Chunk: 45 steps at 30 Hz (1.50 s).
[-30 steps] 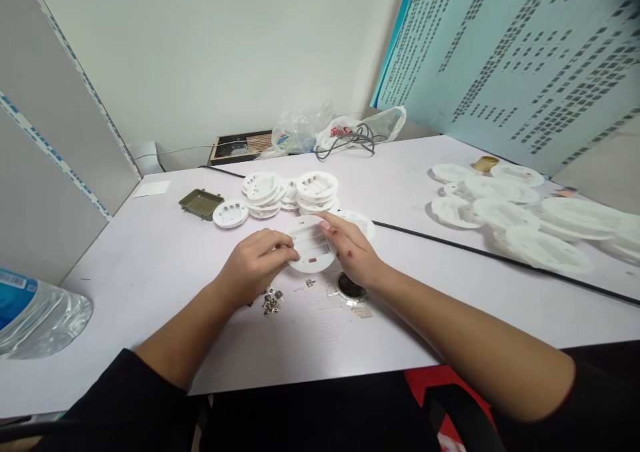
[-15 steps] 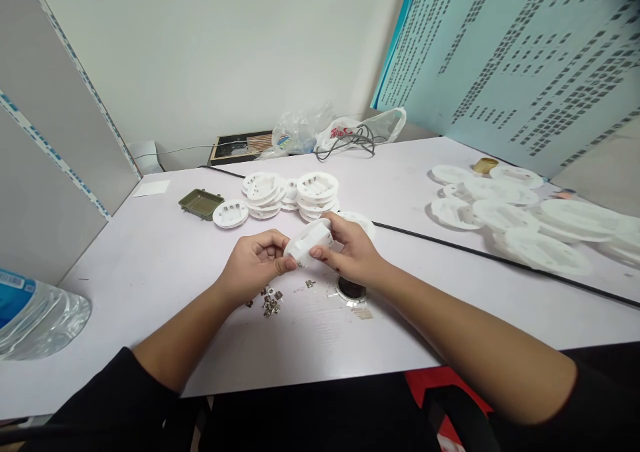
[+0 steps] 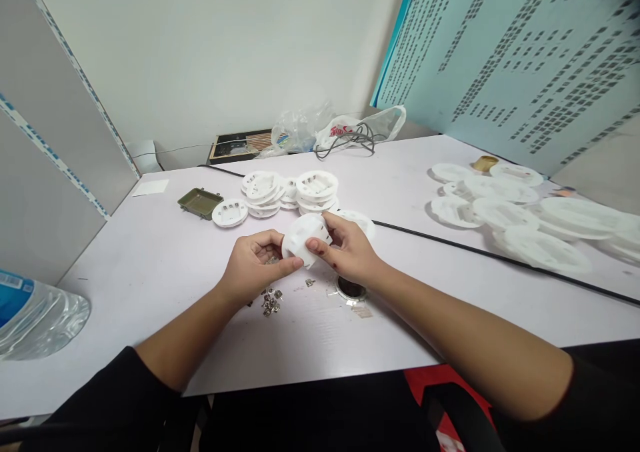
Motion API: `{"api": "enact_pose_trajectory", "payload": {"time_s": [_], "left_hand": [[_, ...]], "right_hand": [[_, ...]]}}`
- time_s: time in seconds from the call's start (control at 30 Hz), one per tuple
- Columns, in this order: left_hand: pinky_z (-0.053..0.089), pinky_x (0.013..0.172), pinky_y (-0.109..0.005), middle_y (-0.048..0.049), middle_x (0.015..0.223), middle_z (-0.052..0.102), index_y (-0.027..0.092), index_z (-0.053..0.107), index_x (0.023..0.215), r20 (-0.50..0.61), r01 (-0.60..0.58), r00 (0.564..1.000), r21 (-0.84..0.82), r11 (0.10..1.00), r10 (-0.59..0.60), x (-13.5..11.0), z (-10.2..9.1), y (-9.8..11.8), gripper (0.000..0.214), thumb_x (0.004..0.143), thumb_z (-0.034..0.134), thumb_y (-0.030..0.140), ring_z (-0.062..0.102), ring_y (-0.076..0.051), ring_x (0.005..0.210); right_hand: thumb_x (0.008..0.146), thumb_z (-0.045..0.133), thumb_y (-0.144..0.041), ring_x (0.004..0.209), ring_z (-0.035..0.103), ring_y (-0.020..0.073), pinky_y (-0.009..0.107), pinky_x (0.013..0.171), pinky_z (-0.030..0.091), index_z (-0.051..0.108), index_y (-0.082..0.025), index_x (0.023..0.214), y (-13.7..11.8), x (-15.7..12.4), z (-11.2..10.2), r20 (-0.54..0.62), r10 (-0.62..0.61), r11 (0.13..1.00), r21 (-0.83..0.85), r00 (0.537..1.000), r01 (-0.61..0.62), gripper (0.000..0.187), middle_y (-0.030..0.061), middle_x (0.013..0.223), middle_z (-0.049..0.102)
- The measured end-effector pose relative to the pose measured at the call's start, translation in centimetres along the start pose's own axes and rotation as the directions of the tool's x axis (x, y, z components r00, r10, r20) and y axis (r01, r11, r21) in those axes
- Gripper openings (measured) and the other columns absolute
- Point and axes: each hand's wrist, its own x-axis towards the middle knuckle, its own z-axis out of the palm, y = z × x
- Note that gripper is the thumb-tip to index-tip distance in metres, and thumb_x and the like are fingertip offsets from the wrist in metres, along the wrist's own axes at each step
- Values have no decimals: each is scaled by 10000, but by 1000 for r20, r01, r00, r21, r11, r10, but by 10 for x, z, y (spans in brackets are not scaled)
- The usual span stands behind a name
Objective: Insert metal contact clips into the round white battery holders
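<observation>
Both my hands hold a round white plastic disc up above the table, tilted, with slots along its face. My left hand grips its left edge, and my right hand pinches its right side. A small pile of metal clips lies on the table below my left hand. Close to my right hand, a white disc lies partly hidden behind the held one. Further back are stacks of similar discs and a single disc with metal clips fitted.
An olive-green metal tray stands left of the stacks. A round grommet hole is set in the white table. A water bottle lies at the left, plastic bags at the back, and larger white discs at the right.
The disc has risen from near the tabletop and turned in my hands, now showing its rounded face tilted toward the left. Both hands have closed in around it.
</observation>
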Motion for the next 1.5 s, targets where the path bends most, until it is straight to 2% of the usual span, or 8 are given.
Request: {"api": "enact_pose_trajectory", "payload": {"time_s": [0.27,0.43,0.6,0.73,0.9,1.13,1.3,1.5], "left_hand": [[546,638,-283,-24,737,672,166,672,827,-127,-142,972,347,927,197,-3,7,4,158,757,758,280,623,-145,673],[541,653,-303,-42,787,688,165,688,904,-93,-226,945,509,831,314,0,0,4,148,819,690,286,626,-158,700],[547,686,-310,-30,815,698,193,686,950,79,-467,811,685,559,580,4,-10,0,105,881,686,273,632,-163,740],[574,747,-336,-52,914,724,200,693,1069,132,-545,745,686,482,654,7,-17,-6,197,927,718,334,661,-180,821],[579,830,-384,-88,1121,707,228,656,1241,107,-516,746,718,468,658,12,-26,-8,399,897,771,393,662,-214,974],[547,804,-377,-52,935,688,187,658,1170,137,-471,766,784,404,628,13,-30,-12,212,974,629,264,652,-207,897],[538,798,-384,-52,912,689,185,658,1141,197,-468,805,791,394,560,11,-25,-15,191,987,575,261,654,-216,875],[549,796,-395,-51,923,697,192,667,1126,196,-426,854,796,430,482,10,-26,-15,187,985,561,255,674,-223,886]], "right_hand": [[791,762,-612,611,495,142,272,521,401,577,-203,769,1,-5,8,-70,24,999,33,997,-22,450,-8,669,553],[896,616,-682,541,495,133,277,490,402,558,-208,760,0,-6,6,-36,-29,999,41,999,30,497,-14,629,534],[934,543,-718,563,547,144,280,512,451,546,-211,692,0,-4,0,-20,-116,993,22,993,116,562,5,633,557],[938,567,-680,669,568,172,284,549,469,617,-215,721,3,-1,-5,-44,-239,969,-78,970,235,516,28,695,571],[949,598,-588,917,674,238,349,692,559,689,-232,974,-9,6,-31,-29,-355,926,-144,934,348,369,99,969,692],[868,726,-307,1065,693,289,459,921,583,698,-250,1129,-42,3,-93,206,-382,739,-518,901,432,268,126,1193,697],[866,756,-358,1054,706,299,460,853,613,680,-229,1028,-5,-16,-111,80,-354,724,-608,932,327,220,145,1161,705],[876,769,-426,1038,725,294,447,835,622,667,-220,981,28,-19,-107,67,-373,677,-662,925,321,252,151,1163,715]]}}
